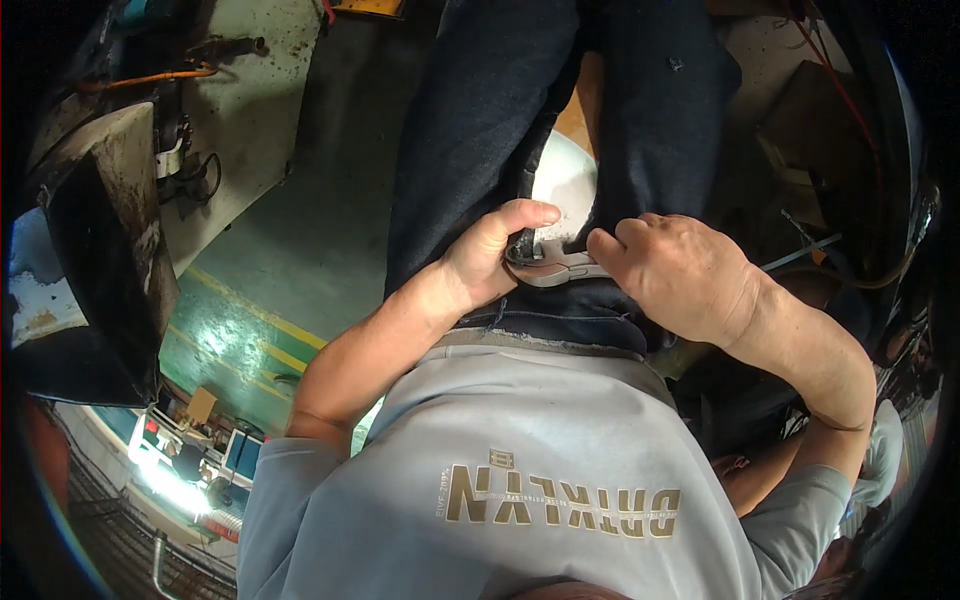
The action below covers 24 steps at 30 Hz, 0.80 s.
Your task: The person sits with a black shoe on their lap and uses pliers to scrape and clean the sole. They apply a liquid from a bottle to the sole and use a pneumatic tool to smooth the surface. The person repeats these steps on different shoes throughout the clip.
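Observation:
Just above my lap, a light grey, smooth, curved piece (553, 274) spans the gap between my two hands. My left hand (487, 252) grips its left end, thumb stretched across the top and fingers curled beneath. The other end disappears under my right hand (678, 268), whose fingers are bent and closed on it; the fingertips are hidden. Beyond the piece, between my thighs, lies a white, speckled surface (566, 185) with a dark, worn edge on its left side. The exact kind of the grey piece does not show.
To the left stands a stained, light-coloured machine panel (235, 120) with an orange cable (150, 80). A dark box-shaped part (110, 260) juts out nearby. Green floor (225, 330) carries yellow lines. At right are cables, and another person's grey sleeve (884, 455) appears behind my right arm.

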Motion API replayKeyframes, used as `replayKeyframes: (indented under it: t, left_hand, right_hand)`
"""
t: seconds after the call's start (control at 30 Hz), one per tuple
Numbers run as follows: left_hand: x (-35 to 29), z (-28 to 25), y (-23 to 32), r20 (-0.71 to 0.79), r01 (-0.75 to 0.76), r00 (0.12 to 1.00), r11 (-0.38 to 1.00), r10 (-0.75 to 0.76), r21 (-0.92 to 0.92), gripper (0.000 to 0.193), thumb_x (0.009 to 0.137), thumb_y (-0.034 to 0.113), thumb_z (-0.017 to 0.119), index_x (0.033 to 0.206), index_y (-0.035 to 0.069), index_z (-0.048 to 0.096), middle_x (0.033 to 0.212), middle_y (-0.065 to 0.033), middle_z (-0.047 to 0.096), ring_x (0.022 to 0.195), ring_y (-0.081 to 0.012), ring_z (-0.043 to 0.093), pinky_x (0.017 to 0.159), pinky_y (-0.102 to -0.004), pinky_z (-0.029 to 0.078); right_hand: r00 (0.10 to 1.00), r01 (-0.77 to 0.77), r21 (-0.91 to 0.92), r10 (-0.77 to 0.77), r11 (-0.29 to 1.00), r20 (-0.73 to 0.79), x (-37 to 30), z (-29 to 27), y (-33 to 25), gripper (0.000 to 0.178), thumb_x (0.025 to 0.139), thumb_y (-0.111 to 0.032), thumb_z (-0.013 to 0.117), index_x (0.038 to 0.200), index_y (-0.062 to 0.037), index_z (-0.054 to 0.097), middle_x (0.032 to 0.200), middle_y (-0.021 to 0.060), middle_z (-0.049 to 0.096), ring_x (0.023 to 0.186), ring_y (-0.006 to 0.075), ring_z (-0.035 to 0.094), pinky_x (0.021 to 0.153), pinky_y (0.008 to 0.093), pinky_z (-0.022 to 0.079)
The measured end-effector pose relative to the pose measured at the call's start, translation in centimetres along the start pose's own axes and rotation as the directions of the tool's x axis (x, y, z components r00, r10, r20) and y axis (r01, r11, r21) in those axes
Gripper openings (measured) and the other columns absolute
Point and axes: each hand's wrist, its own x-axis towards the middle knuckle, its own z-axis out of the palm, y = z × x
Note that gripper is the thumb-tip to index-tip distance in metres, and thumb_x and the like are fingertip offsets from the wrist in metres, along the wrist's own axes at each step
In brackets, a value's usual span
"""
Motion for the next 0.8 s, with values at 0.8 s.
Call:
replayKeyframes:
  t: [0.8]
  left_hand:
    - [1.9, -0.2, -0.2, 0.148, -0.074, 0.987, 0.997, 0.068, 0.033, 0.101, 0.075, 0.079, 0.061, 0.141, 0.006, 0.041, 0.132, -0.0113, 0.054, 0.126, -0.0234, 0.053, 0.109, -0.0443, 0.044]
  right_hand:
    - [0.990, 0.096, 0.226, -0.069, 0.969, -0.126, -0.1, 1.7, 4.0, 0.021, 0.083, -0.003, 0.066, 0.104, 0.0010, 0.064, 0.072, 0.0102, 0.066, 0.071, 0.0220, 0.072, 0.067, 0.0327, 0.060]
